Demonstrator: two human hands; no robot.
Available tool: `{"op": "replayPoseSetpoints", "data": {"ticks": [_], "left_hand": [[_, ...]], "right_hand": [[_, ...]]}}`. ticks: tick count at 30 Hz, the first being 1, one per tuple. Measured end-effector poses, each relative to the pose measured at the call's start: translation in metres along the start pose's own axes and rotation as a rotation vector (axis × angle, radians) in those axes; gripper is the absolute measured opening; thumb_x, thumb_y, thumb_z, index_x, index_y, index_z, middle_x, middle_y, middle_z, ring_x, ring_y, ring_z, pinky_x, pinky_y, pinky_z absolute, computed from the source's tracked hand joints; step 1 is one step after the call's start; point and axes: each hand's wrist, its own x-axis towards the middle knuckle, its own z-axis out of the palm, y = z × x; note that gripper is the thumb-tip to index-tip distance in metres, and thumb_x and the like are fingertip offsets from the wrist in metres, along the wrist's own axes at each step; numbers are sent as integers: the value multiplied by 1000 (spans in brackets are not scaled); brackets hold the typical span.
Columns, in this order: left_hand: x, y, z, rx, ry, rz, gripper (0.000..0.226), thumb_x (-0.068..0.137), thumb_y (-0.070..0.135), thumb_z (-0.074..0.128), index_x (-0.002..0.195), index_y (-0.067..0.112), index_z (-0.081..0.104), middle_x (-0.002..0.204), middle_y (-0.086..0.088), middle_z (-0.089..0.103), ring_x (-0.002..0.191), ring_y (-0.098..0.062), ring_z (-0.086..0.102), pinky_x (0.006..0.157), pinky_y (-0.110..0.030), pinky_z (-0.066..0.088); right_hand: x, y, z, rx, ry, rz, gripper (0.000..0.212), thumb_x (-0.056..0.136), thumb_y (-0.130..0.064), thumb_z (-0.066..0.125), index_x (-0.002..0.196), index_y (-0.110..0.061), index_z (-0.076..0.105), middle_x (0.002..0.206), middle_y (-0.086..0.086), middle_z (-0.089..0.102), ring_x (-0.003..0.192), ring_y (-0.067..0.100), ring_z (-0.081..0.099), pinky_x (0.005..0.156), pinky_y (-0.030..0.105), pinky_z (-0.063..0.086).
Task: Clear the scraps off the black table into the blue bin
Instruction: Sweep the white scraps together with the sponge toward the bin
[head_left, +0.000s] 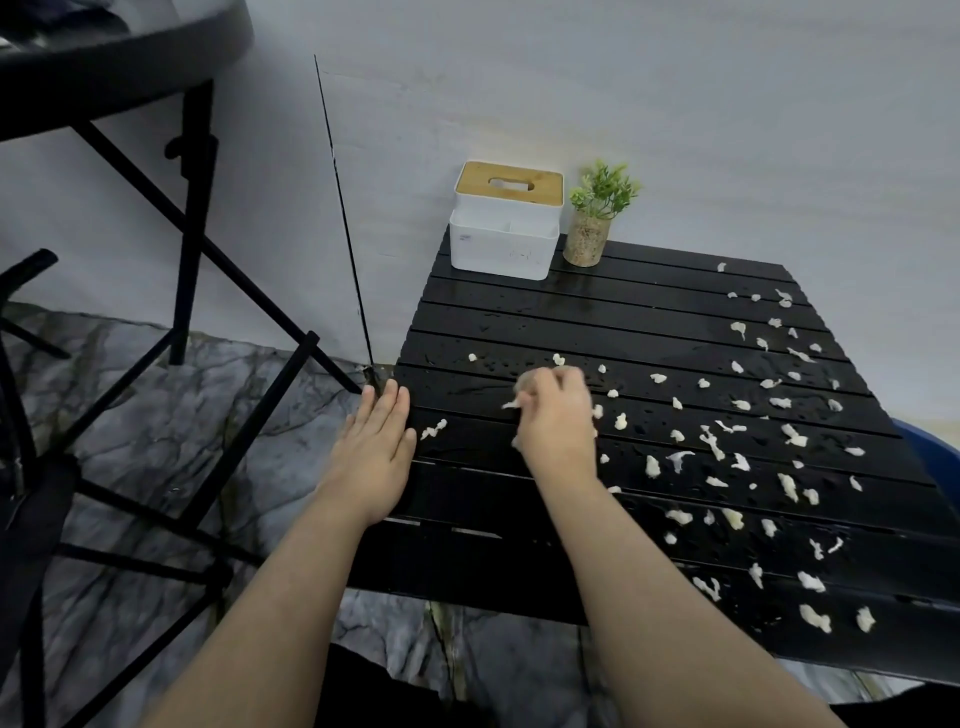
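Note:
Several small white scraps (717, 447) lie scattered over the black slatted table (519, 322), most on its right half. One scrap (434, 428) lies near the left edge. My left hand (376, 449) lies flat and open on the table's left edge. My right hand (556, 410) hovers over the table's middle, blurred, fingers curled around a scrap. A sliver of the blue bin (930, 441) shows past the table's right edge.
A white tissue box with a wooden lid (506, 221) and a small potted plant (595, 218) stand at the table's far left corner against the wall. A black folding stand (192, 234) is on the left over marbled floor (171, 426).

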Motion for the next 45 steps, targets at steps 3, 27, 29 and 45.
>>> {"op": "replayPoseSetpoints", "data": {"ticks": [3, 27, 29, 45], "left_hand": [[-1, -1, 1, -19, 8, 12, 52, 99, 31, 21, 147, 21, 3, 158, 7, -5, 144, -11, -14, 117, -29, -4], [-25, -11, -6, -113, 57, -7, 49, 99, 27, 25, 147, 21, 13, 157, 8, 8, 145, -9, -4, 120, -31, 4], [-25, -10, -5, -118, 62, -2, 49, 99, 27, 25, 147, 21, 13, 158, 7, 8, 145, -9, -4, 119, -30, 4], [-23, -11, -4, -103, 72, 2, 49, 99, 27, 26, 147, 22, 14, 157, 8, 9, 145, -9, -4, 120, -32, 5]], "right_hand": [[15, -9, -2, 141, 83, 25, 7, 92, -16, 51, 90, -20, 56, 116, -1, 41, 100, 27, 55, 67, 28, 54], [-24, -13, -3, 96, -104, -65, 15, 85, -1, 49, 88, -11, 61, 101, -1, 48, 83, 23, 55, 54, 29, 57], [-19, -5, -31, 192, 16, 65, 15, 88, 0, 51, 84, -11, 60, 101, -4, 45, 73, 14, 53, 40, 8, 44], [-11, -8, -25, 171, -53, -3, 24, 81, 11, 50, 74, -12, 56, 105, 1, 45, 75, 13, 56, 36, 8, 42]]}}
